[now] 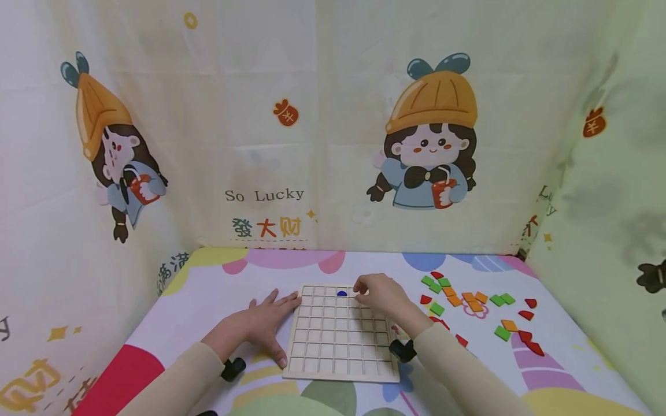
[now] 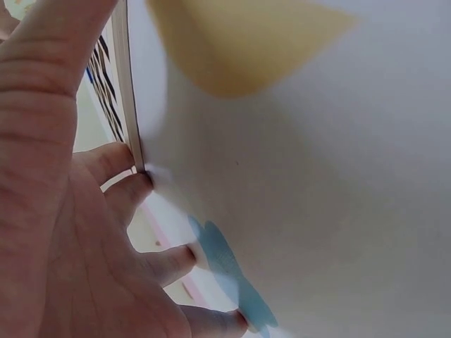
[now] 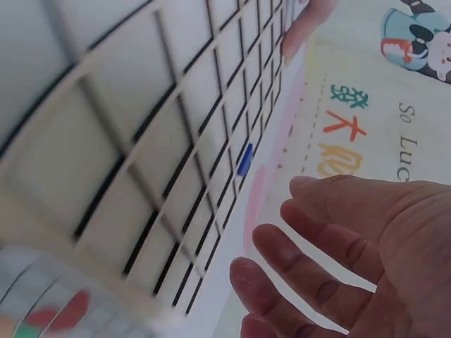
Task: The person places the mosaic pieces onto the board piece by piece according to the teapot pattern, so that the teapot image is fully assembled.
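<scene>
Tiles (image 1: 474,306) in green, orange and red strewn right of the gridded board (image 1: 329,337), some partly behind the right sleeve (image 1: 458,364); printed cloth (image 1: 343,144) beyond. Board flat on the table (image 1: 250,280), side edges running away. Blue half-round piece (image 1: 341,293) in its far row, rounded side away, long axis left-right. Left hand (image 1: 265,325), fingers wide, at the left edge; right hand (image 1: 384,296), fingers loosely bent, thumb apart, hiding the far right corner.

Back cloth (image 1: 338,144): "So Lucky" (image 1: 264,195) toward the head view's nine o'clock; "發大财" (image 1: 266,227) at its six.
Left cloth (image 1: 41,242): "财" (image 1: 40,384), eight o'clock.
Right cloth (image 1: 614,231): partial "L" and "y", three o'clock.
</scene>
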Tool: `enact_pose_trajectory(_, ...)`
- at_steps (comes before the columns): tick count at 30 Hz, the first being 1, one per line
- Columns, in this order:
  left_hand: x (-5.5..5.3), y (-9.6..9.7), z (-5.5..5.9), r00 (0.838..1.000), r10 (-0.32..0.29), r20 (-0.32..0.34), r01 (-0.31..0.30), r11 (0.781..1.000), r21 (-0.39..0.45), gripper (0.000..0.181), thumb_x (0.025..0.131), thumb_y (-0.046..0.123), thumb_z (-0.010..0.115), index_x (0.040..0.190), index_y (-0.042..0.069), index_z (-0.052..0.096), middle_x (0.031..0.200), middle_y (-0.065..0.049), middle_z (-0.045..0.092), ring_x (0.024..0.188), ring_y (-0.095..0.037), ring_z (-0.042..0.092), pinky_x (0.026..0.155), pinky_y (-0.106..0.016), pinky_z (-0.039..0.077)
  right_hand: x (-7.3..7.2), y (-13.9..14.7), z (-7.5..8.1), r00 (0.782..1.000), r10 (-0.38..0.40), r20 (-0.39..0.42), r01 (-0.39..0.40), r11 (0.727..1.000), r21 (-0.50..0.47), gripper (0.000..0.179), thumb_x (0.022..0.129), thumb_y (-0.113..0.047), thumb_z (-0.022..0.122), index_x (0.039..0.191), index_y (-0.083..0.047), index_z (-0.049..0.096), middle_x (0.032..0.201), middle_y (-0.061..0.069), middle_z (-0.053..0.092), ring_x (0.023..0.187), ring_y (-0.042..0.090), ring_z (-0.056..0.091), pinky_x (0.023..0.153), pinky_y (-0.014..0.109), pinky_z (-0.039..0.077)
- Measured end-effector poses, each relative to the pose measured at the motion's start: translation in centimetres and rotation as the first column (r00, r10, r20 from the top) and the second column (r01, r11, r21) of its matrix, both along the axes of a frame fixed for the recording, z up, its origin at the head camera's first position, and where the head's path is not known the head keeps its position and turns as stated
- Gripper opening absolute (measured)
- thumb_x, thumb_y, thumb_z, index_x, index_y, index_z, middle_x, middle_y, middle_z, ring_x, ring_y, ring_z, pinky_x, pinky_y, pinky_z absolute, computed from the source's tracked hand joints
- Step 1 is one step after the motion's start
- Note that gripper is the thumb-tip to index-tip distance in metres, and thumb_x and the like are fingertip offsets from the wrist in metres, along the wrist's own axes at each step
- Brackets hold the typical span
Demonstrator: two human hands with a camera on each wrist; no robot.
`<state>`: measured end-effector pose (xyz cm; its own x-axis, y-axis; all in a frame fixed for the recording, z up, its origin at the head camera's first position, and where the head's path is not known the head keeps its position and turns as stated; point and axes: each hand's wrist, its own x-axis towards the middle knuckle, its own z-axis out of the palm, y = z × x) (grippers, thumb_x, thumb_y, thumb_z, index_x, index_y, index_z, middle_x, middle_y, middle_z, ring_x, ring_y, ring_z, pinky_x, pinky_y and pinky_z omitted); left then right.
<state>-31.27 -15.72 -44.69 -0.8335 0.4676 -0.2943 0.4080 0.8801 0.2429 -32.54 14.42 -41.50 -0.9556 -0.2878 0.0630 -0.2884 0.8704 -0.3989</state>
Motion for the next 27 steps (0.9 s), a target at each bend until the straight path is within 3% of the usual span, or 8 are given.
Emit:
enact_pose_trajectory(9, 0.0, -0.3, -0.2, 1.000, 0.002, -0.009, -0.002, 1.000, -0.003, 0.138, 0.052, 0.073, 0.090, 0.165, 0.026, 0.026, 0.174, 0.000, 0.017, 0.157, -0.052, 0.009, 0.106, -0.088, 0.019, 0.8, 2.6, -0.7, 0.997, -0.083, 0.000, 0.083, 0.995, 0.051, 0.008, 0.094, -0.018, 0.076, 0.102, -0.014, 0.075, 0.095, 0.000, 0.070, 0.084, 0.018, 0.061, 0.079, 0.041, 0.056)
enact_pose_trajectory(18, 0.0, -0.3, -0.3, 1.000, -0.008, -0.002, 0.008, 1.000, 0.014, 0.137, 0.053, 0.073, 0.090, 0.165, 0.027, 0.026, 0.174, 0.000, 0.017, 0.157, -0.051, 0.007, 0.106, -0.088, 0.018, 1.2, 6.4, -1.1, 0.989, -0.146, -0.027, 0.148, 0.980, 0.129, 0.011, 0.094, -0.014, 0.075, 0.104, -0.013, 0.075, 0.105, 0.007, 0.071, 0.093, 0.024, 0.066, 0.085, 0.046, 0.058)
enact_pose_trajectory(27, -0.2, -0.4, -0.4, 1.000, -0.015, -0.009, 0.015, 1.000, 0.002, 0.137, 0.053, 0.075, 0.089, 0.165, 0.026, 0.026, 0.175, 0.000, 0.016, 0.157, -0.052, 0.008, 0.105, -0.088, 0.019, 1.0, 11.0, -1.4, 0.981, -0.191, -0.020, 0.191, 0.964, 0.185, 0.023, 0.091, -0.007, 0.071, 0.113, -0.007, 0.073, 0.105, 0.011, 0.069, 0.083, 0.025, 0.059, 0.066, 0.040, 0.055)
